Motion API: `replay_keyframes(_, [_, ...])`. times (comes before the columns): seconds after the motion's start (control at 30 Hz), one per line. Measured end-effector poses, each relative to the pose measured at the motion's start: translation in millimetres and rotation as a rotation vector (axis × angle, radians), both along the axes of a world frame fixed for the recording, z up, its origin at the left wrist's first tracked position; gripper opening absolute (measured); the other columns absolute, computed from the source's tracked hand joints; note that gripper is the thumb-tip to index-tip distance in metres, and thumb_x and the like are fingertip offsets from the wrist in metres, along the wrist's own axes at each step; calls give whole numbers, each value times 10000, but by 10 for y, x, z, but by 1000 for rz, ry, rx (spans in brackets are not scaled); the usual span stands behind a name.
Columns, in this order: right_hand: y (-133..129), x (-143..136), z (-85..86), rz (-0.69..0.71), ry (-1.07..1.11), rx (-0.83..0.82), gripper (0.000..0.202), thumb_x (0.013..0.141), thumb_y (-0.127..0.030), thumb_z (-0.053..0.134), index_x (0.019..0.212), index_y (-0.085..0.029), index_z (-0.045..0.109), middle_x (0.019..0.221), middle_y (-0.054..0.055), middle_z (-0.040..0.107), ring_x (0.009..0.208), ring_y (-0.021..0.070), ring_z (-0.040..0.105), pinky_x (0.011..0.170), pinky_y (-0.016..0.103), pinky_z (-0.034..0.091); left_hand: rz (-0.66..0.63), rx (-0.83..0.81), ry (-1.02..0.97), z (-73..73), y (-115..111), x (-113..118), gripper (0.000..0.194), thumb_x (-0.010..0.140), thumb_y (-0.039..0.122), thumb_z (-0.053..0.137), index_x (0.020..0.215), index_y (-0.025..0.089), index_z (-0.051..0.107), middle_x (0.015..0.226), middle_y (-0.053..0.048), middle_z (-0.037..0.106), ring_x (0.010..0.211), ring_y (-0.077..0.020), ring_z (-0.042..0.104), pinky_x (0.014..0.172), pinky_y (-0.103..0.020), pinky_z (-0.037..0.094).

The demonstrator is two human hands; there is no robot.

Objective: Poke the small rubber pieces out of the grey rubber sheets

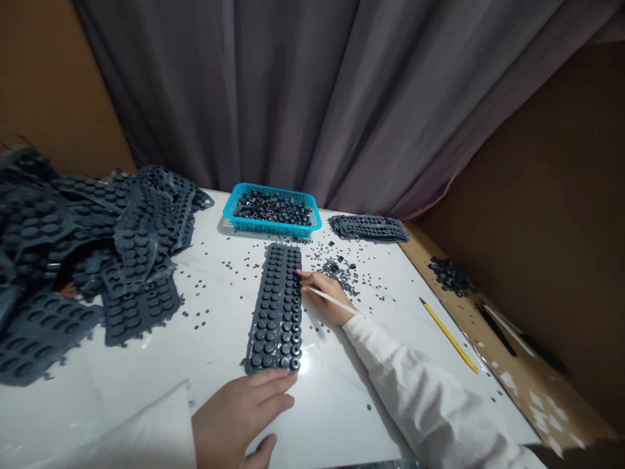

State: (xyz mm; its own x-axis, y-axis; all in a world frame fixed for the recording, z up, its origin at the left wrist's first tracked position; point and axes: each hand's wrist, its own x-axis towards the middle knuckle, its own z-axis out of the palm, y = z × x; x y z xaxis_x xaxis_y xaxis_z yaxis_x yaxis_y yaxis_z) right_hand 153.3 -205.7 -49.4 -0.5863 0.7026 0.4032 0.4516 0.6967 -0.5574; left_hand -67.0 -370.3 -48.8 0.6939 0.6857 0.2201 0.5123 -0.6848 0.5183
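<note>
A dark grey rubber sheet [276,306] with rows of raised round knobs lies lengthwise in front of me on the white table. My left hand [244,413] is open, its outstretched fingertips resting at the near end of the sheet. Pinched in my right hand [328,298] is a thin white stick [344,305]. That hand is at the sheet's right edge, a little above its middle, and the stick's tip is hidden by the fingers. Small dark discs [344,277] are scattered beside the sheet, mostly to its right.
A blue plastic basket [273,228] of small dark pieces stands behind the sheet. Knobbed sheets [141,241] are heaped at left; a stack of perforated strips [368,228] lies at back right. Further right are a yellow pencil [449,335] and a dark pile [449,275].
</note>
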Motion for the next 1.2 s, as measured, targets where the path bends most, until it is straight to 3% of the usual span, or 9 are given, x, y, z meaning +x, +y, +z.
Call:
replay_keyframes(0.33, [31,16,-20,2,-16,-6,87,903,-202,450,886,-201,535,1050,106,653,1099,199,570,862,357,487,-7,-25,-20,4,-1,-3,528,615,78,501,1123,216,544,1338,-26,492,1209,-212,462,1002,-317,413])
replay_keyframes(0.53, [112,39,-38,-12,-183,110,138,896,-200,442,923,-199,577,1170,105,613,1050,196,587,878,334,484,22,-47,9,-6,-8,5,574,578,62,497,1128,219,539,1351,-10,478,1221,-211,448,1030,-307,377])
replay_keyframes(0.73, [320,138,86,-205,-125,145,174,906,-206,398,965,-206,561,1172,116,607,1071,232,576,875,383,473,-86,-1,-46,-117,39,-13,610,553,89,509,1151,208,523,1346,-37,482,1189,-239,481,980,-317,433])
replay_keyframes(0.8, [304,146,160,-269,-23,121,128,898,-236,433,941,-213,551,1171,110,609,1045,231,592,866,376,471,-44,4,-99,-92,-1,-12,592,560,84,516,1136,220,531,1310,-33,520,1171,-235,497,967,-307,442])
replay_keyframes(0.9, [191,125,244,-312,162,63,94,878,-275,489,874,-206,554,1129,107,619,1026,228,591,857,365,463,155,-45,-170,83,10,-10,501,630,73,528,1098,251,554,1179,-15,615,1106,-202,538,910,-268,471])
replay_keyframes(0.97, [102,97,261,-361,254,-5,129,863,-310,519,818,-200,568,954,85,654,914,216,613,789,343,480,226,-98,-172,260,182,-5,374,721,96,523,1052,259,585,1057,-15,659,1013,-186,576,840,-268,494])
replay_keyframes(1.07, [22,55,215,-398,356,-189,173,830,-360,565,777,-196,582,685,17,615,651,168,592,634,296,486,240,-107,-130,468,737,36,186,822,186,511,957,226,633,927,-28,654,906,-184,567,806,-322,481])
replay_keyframes(1.2, [19,42,84,-347,477,-425,194,787,-379,613,781,-186,594,624,2,610,585,149,584,569,272,485,295,49,-1,432,1561,158,137,771,234,596,876,191,673,848,-45,596,863,-220,502,773,-370,442])
